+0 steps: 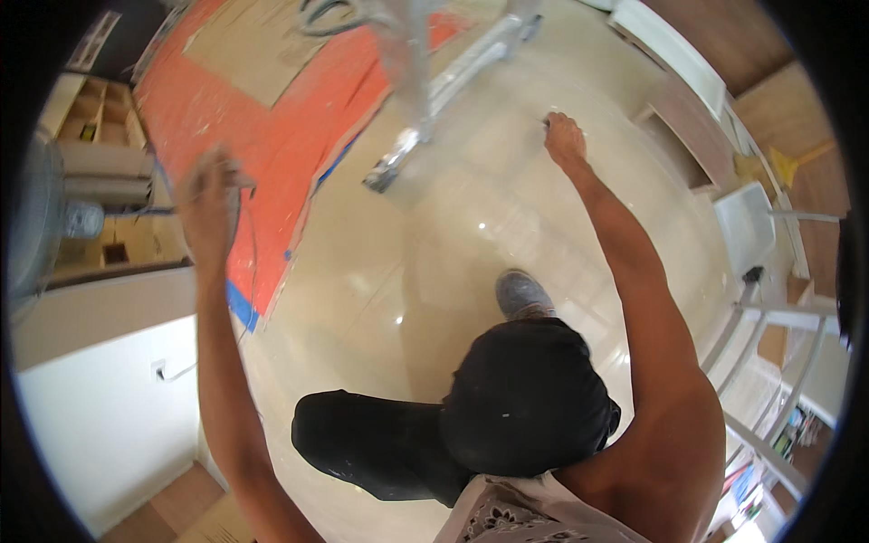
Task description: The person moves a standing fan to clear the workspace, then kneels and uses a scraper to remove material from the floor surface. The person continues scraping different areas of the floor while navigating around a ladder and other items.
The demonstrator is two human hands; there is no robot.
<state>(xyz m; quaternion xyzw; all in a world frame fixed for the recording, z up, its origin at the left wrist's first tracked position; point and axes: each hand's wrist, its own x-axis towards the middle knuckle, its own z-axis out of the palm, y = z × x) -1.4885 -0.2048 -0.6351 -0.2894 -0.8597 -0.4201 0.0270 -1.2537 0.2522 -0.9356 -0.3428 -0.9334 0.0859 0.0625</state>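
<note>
My left hand (210, 193) is raised at the left, over the edge of an orange floor covering (265, 156). It is blurred, with a greyish shape at its fingertips that I cannot make out. Farther forward on the right, my right hand (565, 139) reaches out above a glossy beige floor (434, 271). Its fingers are curled, and the dark end of a small object (547, 124) pokes out from them; most of it is hidden. My bent legs in black trousers (529, 394) are below, one grey shoe (523, 293) on the floor.
A metal frame with feet (468, 68) stands ahead. Blue tape (242, 305) edges the orange covering, where a cardboard sheet (254, 54) lies. A fan (34, 210) and wooden cabinet (102, 112) are left; a thin cable runs to a wall socket (159, 370). A ladder (760, 427) and white stool (745, 227) stand right.
</note>
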